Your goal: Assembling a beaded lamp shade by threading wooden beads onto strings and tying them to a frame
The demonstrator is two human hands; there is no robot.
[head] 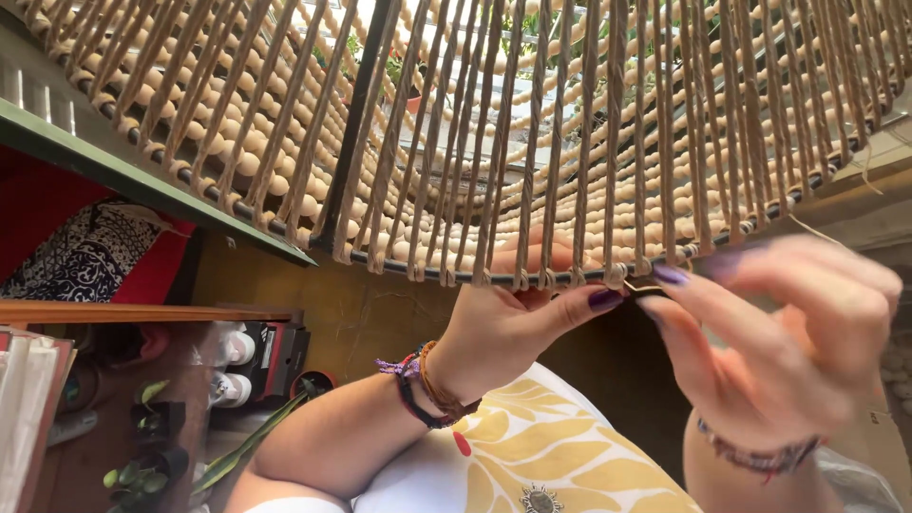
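Left hand found raised at mid-frame, clenched on the dark metal ring of a corded frame, fingers hooked behind the ring, thumb pressed along its underside; purple-painted nails noted; braided bracelets at the wrist. Right hand blurred at right, thumb and forefinger pinched on a thin strand of cord just under the ring, close beside the left thumb; further wristband at that wrist. Frame held overhead, filling the upper half of the view; beige cords strung side by side and looped over the ring; rows of pale wooden beads curving behind them. Below the hands, a white cloth with yellow leaf pattern across the lap. Room recorded as follows: ochre wall behind; green-edged ledge at upper left; red surface with a black-and-white patterned cloth beneath it; wooden shelf lower left, carrying white bottles; small potted plants on the floor nearby; daylight and foliage visible through the cords above.
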